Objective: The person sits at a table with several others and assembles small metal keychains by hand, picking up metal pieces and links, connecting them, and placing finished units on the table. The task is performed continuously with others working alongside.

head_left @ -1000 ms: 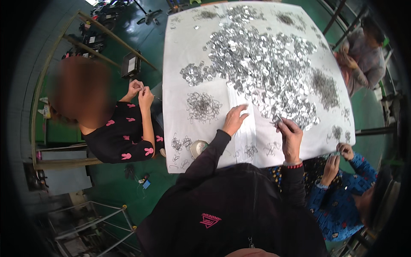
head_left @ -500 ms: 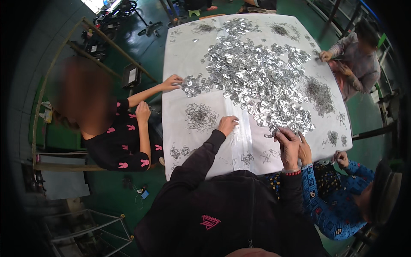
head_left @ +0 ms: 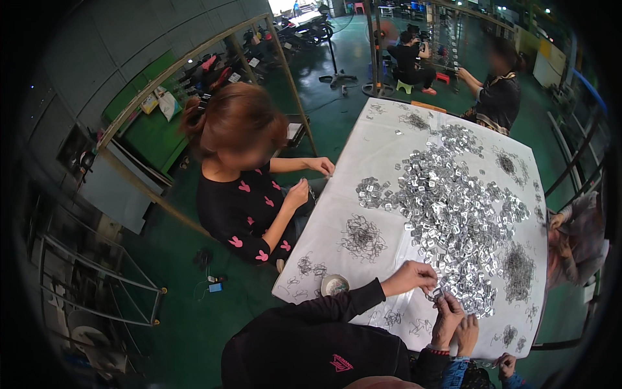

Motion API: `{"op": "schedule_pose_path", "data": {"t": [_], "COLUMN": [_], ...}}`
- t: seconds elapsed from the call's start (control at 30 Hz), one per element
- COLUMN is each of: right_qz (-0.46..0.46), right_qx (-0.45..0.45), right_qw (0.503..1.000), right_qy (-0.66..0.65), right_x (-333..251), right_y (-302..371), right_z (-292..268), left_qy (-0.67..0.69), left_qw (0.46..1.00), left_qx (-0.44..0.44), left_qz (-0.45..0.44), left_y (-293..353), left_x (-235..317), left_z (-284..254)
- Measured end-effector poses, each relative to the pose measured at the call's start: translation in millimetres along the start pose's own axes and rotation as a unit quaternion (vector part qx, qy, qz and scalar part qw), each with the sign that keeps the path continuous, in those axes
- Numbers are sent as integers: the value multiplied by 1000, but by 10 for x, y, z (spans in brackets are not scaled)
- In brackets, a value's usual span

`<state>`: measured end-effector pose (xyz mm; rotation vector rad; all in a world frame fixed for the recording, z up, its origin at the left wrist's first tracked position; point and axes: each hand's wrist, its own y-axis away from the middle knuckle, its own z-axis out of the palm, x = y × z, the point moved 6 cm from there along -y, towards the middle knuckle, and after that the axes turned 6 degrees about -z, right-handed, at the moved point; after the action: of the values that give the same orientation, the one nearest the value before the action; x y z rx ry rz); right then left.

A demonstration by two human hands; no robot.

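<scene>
Near the table's front edge, my right hand (head_left: 446, 320) is closed, pinching a small silver metal buckle (head_left: 438, 294) at its fingertips. My left hand (head_left: 412, 277) reaches in beside it with thumb and fingers drawn together; whatever lies between them is too small to make out. Just beyond both hands spreads a large pile of similar silver buckles (head_left: 447, 220). Thin dark bent wires lie in a loose heap (head_left: 361, 237) left of the pile, and another wire heap (head_left: 519, 272) sits on its right.
The white-covered table (head_left: 353, 168) fills the middle. A small bowl (head_left: 346, 283) stands by my left sleeve. A co-worker's hand (head_left: 466, 334) is close against my right hand. One person (head_left: 246, 188) sits at the left edge, another (head_left: 573, 243) at the right, and one (head_left: 499, 87) beyond the far end.
My left hand has come over to my right hand and its fingers have drawn together. The left co-worker's hand has withdrawn from the buckles to the table edge. The view has turned left and up.
</scene>
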<state>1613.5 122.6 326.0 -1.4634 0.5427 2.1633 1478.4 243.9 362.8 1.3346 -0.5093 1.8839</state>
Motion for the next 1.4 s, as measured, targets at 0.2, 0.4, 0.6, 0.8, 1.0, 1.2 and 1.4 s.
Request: {"op": "schedule_pose_path", "data": {"t": [0.2, 0.4, 0.6, 0.8, 1.0, 1.2, 1.4], "right_qz": [-3, -48, -123, -18, -108, -156, -110], "right_qx": [-10, -43, -62, 20, 116, 35, 21], "right_qw": [999, 987, 944, 985, 847, 757, 780], "right_qy": [41, 149, 298, 170, 507, 633, 616], "right_x": [-30, -223, -236, 144, 662, 1185, 1146], "right_y": [3, 5, 43, -271, -783, -1006, -968], "right_z": [90, 258, 355, -549, -1410, -1147, -1195], "left_qy": [-245, -266, -35, -163, -224, -225, -171], "left_qw": [959, 949, 999, 985, 970, 971, 982], "left_qx": [34, 85, 34, 55, 77, 80, 76], "left_qz": [141, 144, -5, -27, -51, -8, -30], "left_y": [104, 69, 61, 249, 382, 465, 496], "left_x": [134, -32, -254, -43, -4, -39, -136], "left_z": [169, 143, 101, -6, -61, -104, -50]}}
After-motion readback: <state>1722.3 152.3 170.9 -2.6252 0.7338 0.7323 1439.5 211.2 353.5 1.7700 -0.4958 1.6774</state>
